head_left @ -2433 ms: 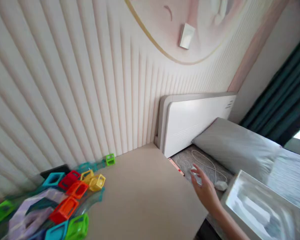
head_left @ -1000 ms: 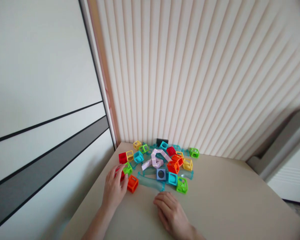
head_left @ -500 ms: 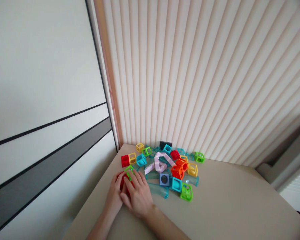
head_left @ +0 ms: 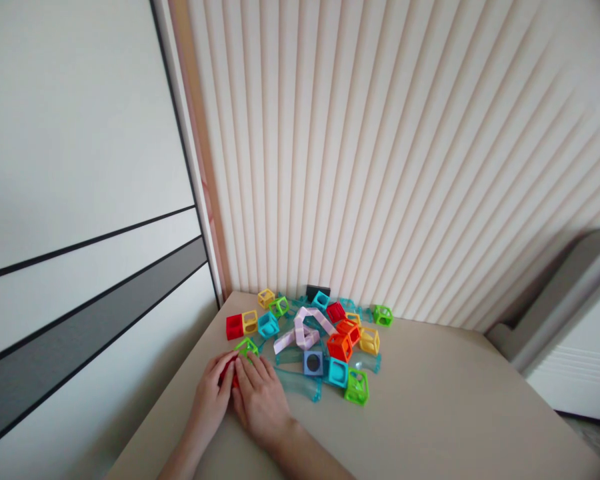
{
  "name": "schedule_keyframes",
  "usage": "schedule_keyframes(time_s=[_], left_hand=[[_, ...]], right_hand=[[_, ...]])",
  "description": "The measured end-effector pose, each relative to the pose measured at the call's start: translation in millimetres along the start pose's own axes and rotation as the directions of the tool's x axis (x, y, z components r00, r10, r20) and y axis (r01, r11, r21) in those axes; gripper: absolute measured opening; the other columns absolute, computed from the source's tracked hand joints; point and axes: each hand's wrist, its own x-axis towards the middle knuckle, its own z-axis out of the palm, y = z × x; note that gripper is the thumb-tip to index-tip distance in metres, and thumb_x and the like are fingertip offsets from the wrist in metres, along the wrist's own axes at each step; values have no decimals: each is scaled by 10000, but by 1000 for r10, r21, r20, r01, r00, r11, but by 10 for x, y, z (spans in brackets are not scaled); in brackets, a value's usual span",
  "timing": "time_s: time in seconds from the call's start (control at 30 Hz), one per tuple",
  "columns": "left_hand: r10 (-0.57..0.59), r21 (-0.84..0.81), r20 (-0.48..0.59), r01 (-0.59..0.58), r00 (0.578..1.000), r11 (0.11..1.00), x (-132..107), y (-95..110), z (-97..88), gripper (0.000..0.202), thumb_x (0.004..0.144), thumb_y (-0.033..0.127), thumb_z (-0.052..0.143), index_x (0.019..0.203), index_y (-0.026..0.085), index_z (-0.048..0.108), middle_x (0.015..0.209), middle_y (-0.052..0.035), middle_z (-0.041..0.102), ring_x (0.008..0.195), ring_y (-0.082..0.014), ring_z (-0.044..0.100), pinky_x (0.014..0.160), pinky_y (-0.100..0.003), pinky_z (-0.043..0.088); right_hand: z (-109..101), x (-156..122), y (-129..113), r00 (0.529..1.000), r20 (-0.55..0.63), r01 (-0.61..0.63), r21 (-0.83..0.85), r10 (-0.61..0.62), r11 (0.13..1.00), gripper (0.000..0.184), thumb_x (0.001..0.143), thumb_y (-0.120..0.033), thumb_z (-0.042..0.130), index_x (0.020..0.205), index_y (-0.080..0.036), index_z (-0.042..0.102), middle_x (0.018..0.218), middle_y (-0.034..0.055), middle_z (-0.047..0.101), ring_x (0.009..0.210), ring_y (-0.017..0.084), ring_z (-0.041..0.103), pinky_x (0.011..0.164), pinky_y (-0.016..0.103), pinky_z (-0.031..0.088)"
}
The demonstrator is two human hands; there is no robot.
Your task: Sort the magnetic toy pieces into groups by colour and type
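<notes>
My left hand (head_left: pixel 211 390) and my right hand (head_left: pixel 264 401) are close together at the left front of the heap of blocks. Between them is a red hollow cube block (head_left: pixel 235 381), mostly covered by my fingers, which are closed around it. A green open-frame cube block (head_left: pixel 247 346) touches its far side, and my right fingertips reach its near edge. Whether the two blocks are joined is hidden.
Beyond lie another red cube (head_left: pixel 234 327), a yellow cube (head_left: pixel 250 321) and a light-blue cube (head_left: pixel 269 325). Lilac track pieces (head_left: pixel 300 327), clear teal tubes (head_left: pixel 300 383) and orange cubes (head_left: pixel 340 347) spread rightward. A pleated curtain (head_left: pixel 330 147) closes the back.
The view has swung slightly right, so everything sits further left. My hands stay around the red cube block, and a little more of the green block shows past my right fingers.
</notes>
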Motion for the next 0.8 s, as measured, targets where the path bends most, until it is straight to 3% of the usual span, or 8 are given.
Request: schedule_keyframes(time_s=[0.5,0.8], left_hand=[[9,19,-2,-9,1000,1000,-72,-164,44,384,932,408,460,1129,211,723,1113,-112,751,1043,-281,737,971,-470,599],[14,41,-19,-13,1000,999,-114,-184,7,422,929,506,454,1071,253,761,1063,-74,753,1014,-255,749,946,-419,617]], right_hand=[[116,-27,13,999,-51,-16,-38,14,999,478,1042,-271,462,1497,-126,490,1448,122,620,1354,263,564,1151,471,467],[70,-1,-3,1000,22,-16,-57,17,998,510,1035,-261,491,1527,-135,446,1444,128,622,1361,249,558,1152,469,466]])
